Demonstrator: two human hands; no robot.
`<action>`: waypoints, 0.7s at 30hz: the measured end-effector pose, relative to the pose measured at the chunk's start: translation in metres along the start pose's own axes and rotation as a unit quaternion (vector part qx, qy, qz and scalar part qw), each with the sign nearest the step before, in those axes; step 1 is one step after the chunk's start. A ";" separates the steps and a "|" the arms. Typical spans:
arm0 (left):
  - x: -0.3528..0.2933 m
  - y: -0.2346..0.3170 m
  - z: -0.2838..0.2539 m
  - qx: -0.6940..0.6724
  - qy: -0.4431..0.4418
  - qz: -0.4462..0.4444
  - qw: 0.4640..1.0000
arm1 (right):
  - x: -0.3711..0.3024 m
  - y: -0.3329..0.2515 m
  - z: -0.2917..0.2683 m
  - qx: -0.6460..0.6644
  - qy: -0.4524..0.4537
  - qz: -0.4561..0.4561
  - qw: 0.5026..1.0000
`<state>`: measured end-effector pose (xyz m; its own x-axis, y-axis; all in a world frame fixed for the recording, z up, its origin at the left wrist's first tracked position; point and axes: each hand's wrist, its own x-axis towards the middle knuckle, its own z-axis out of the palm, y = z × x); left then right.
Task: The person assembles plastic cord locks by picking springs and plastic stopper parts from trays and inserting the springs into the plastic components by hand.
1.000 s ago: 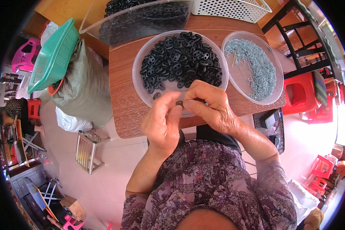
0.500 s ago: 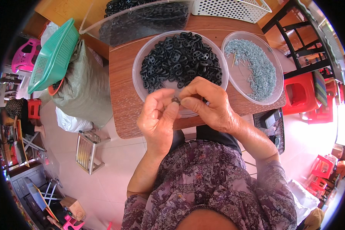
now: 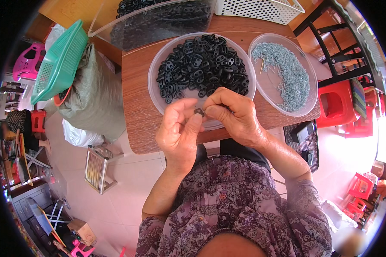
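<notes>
Between the thumb and fingers of my left hand is a small black plastic piece with holes. My right hand is pinched closed right beside it, thumb against forefinger; whatever sits in that pinch is too small to name. Both hands are over the near rim of a round clear tub, heaped with black two-holed pieces of a like kind. To the right, a second round clear tray holds many small silvery-blue screw-like pins.
The wooden table also bears a clear bin of black pieces and a white perforated basket at the back. Left stand a green basket, a large sack and a metal-framed stool. Red stools are on the right.
Both hands have shifted very slightly to the right, and the black piece in the left fingers is a little more exposed. The tubs stay as they were.
</notes>
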<state>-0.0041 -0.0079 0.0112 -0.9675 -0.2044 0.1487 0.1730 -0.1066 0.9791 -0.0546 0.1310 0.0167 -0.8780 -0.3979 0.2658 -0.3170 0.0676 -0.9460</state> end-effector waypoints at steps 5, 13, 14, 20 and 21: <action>0.000 -0.001 0.000 0.015 -0.006 0.017 1.000 | -0.001 -0.004 -0.001 0.012 -0.010 0.039 0.999; -0.001 0.000 0.000 0.015 -0.005 0.014 1.000 | -0.004 -0.005 -0.002 0.061 -0.025 0.086 0.994; -0.002 0.000 -0.001 0.015 -0.005 0.013 1.000 | -0.004 -0.005 -0.002 0.058 -0.024 0.088 0.994; -0.002 -0.001 -0.001 0.039 -0.010 0.013 0.999 | -0.004 -0.008 -0.003 0.044 -0.024 0.092 0.995; -0.002 0.000 -0.001 0.043 -0.013 0.018 0.999 | -0.004 -0.009 -0.003 0.046 -0.022 0.091 0.994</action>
<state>-0.0016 -0.0085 0.0106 -0.9656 -0.1820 0.1860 0.1920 -0.0163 0.9813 -0.0494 0.1350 0.0246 -0.9004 -0.4274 0.0813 -0.1177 0.0593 -0.9913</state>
